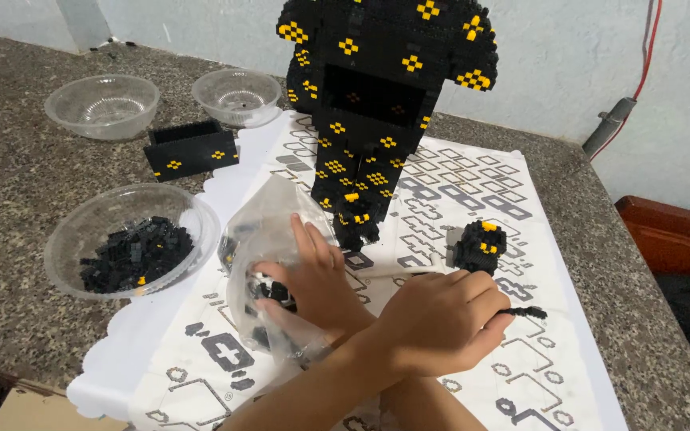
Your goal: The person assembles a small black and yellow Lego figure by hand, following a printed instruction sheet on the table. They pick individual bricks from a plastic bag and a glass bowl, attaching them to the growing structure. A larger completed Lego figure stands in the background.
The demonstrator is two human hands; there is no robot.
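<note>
My arms are crossed over a white printed sheet [473, 183]. My right hand [313, 279] reaches to the left into a clear plastic bag [261, 231] of small black bricks, with its fingers spread on them. My left hand [441, 319] lies across it on the right, closed on a short black brick strip [527, 312] that sticks out past the fingers. A tall black brick model with yellow diamond marks [377, 104] stands on the sheet just beyond my hands. A small black and yellow brick lump [479, 246] sits beside my left hand.
A clear bowl of black bricks [89, 231] stands on the granite counter at left. Two more clear bowls [101, 104] [237, 94] and an open black brick box [189, 148] sit behind it. The counter's edge and a red-brown piece of furniture [672, 235] lie to the right.
</note>
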